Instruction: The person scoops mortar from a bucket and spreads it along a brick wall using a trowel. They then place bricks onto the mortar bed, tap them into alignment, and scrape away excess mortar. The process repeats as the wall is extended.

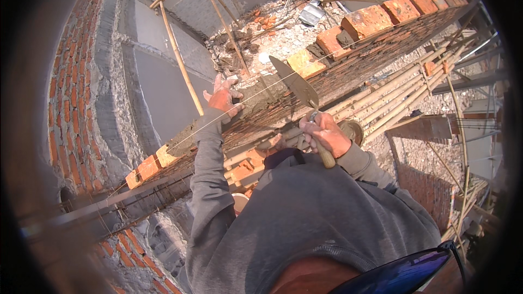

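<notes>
The trowel (295, 81) is gripped in the right hand (325, 133), at three o'clock from the middle of the view. The fingers are closed around the handle (326, 157), whose butt is directed toward five o'clock. The blade is held above the wall (370, 57), with its tip directed toward eleven o'clock. The left hand (224, 99) is positioned at ten o'clock, over the wall top, with its fingers spread wide and nothing seen in its grasp. Whether the mortar (261, 93) is touched by the left fingers cannot be told.

The wall is laid across the view from eight o'clock to two o'clock. Mortar is spread along its top between the two hands, and also from the left forearm toward eight o'clock. A thin string (256, 94) is stretched along the wall top and is crossed by the blade. At eight o'clock, a short run of bricks (149, 167) is set on the wall. Between one and two o'clock, a longer row is set, and its nearest member, a yellowish brick (305, 63), is located just beside the blade.

Bamboo poles (381, 110) are bundled alongside the wall, between two and three o'clock. Rubble (294, 31) is scattered beyond the wall, near twelve o'clock. Another brick wall (71, 114) is seen at nine o'clock.
</notes>
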Available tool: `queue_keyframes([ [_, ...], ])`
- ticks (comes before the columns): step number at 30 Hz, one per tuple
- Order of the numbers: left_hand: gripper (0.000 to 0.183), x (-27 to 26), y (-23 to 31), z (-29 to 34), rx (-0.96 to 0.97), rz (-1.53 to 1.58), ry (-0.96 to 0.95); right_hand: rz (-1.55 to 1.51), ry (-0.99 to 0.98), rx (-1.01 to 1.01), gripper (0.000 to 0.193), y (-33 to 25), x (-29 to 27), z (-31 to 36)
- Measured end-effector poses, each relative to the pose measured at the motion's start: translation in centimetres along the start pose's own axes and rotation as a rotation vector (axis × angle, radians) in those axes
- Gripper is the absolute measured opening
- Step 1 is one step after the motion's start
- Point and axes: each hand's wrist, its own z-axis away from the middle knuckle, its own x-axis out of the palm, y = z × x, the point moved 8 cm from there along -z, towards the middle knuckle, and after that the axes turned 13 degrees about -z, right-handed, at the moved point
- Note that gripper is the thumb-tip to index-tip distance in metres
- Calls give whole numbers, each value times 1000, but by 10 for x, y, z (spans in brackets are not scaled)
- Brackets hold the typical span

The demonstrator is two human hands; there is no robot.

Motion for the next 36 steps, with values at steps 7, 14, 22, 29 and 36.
queue_keyframes([
  [7,29,3,0,-3,-48,-22,-46,-48,-25,24,25,-1,4,2],
  [14,34,16,-34,-25,-95,4,142,-72,-12,28,24,-2,1,1],
  [22,35,56,-66,-66,-27,132,-137,-56,-8,2,24,-2,-1,-2],
  [29,30,40,-53,-57,-14,75,-76,-44,7,7,25,-6,-4,-2],
  [36,25,38,-54,-65,17,171,-85,-25,-5,-3,29,-6,-5,-3],
])
